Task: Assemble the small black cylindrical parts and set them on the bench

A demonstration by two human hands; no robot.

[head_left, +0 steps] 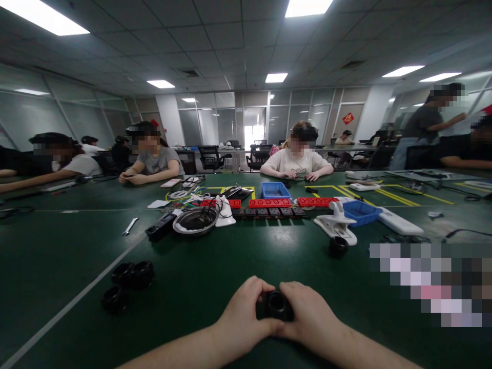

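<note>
Both of my hands meet around a black ring-shaped part (277, 303) with a round hole facing up, low over the green table. My left hand (246, 312) curls round its left side, thumb along the near edge. From the right, my right hand (307, 312) grips the same part, its fingers partly hidden. Three similar black ring-shaped parts (143, 274) sit together on the table to the left. Another black ring-shaped part (339, 247) stands farther off to the right, in front of a white clip stand (338, 225).
Across the table lie red socket strips (269, 203), blue trays (275, 190), a metal bowl (195, 221), a black box-shaped device (161, 226) and a wrench (130, 226). A white bar (400, 221) lies at right. Several people sit around; one person stands at far right. A pixelated patch covers the right side.
</note>
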